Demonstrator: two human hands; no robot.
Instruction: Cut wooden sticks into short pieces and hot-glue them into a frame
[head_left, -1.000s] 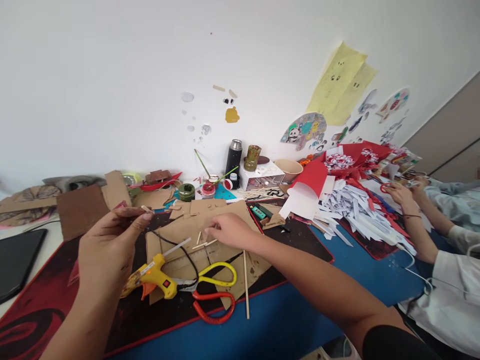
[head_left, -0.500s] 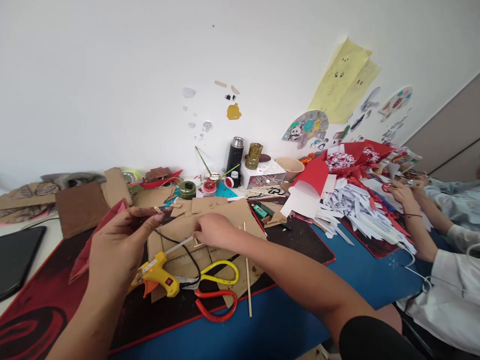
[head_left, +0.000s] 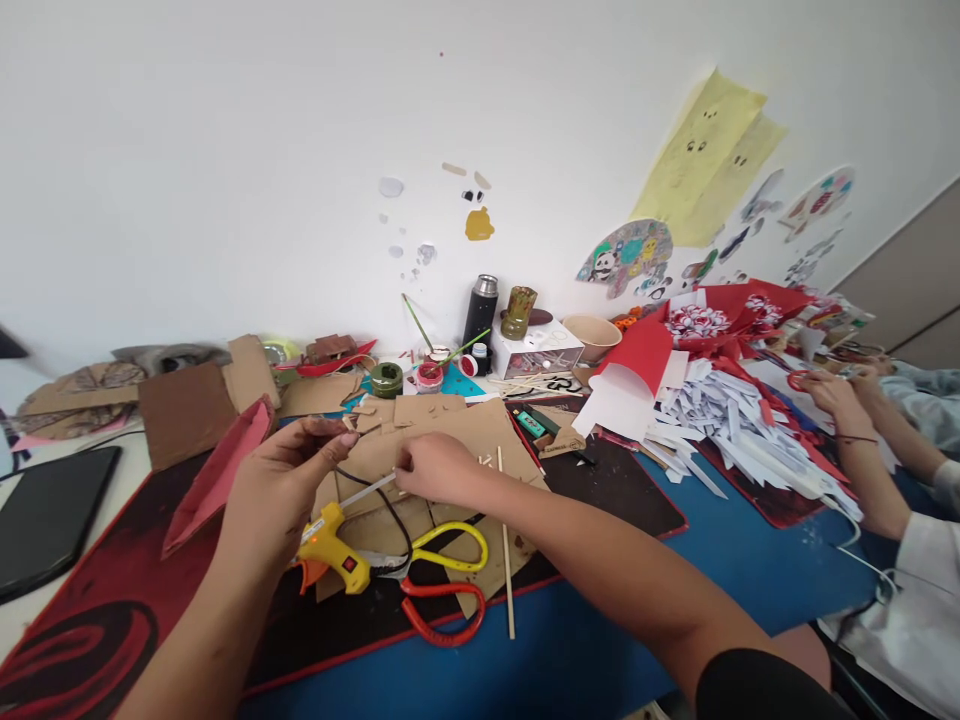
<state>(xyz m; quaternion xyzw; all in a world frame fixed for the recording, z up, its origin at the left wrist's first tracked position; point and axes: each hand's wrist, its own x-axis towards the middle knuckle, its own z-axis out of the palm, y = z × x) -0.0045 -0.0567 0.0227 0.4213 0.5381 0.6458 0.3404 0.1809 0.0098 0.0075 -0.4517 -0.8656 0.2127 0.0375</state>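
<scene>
My left hand (head_left: 281,485) is raised over the left part of the mat, thumb and fingers pinched on a small light piece (head_left: 349,424). Right of it, my right hand (head_left: 429,466) is low over the cardboard (head_left: 480,425) with its fingers closed; what they hold is hidden. A yellow glue gun (head_left: 335,550) with a clear glue stick (head_left: 369,488) lies between my hands, nearer me. Beside it are scissors (head_left: 450,588) with one yellow and one red handle. A thin wooden stick (head_left: 508,560) lies to the right, across the mat's edge.
Paint jars (head_left: 387,379), a black flask (head_left: 481,310) and a white box (head_left: 536,350) stand by the wall. White paper strips (head_left: 709,405) and red paper (head_left: 637,348) lie at the right, near another person's hands (head_left: 829,392). A black tablet (head_left: 56,515) is at the far left.
The whole view has shifted, so things appear farther right. Small pale pieces now show beside my right wrist. Both hands keep nearly the same pose.
</scene>
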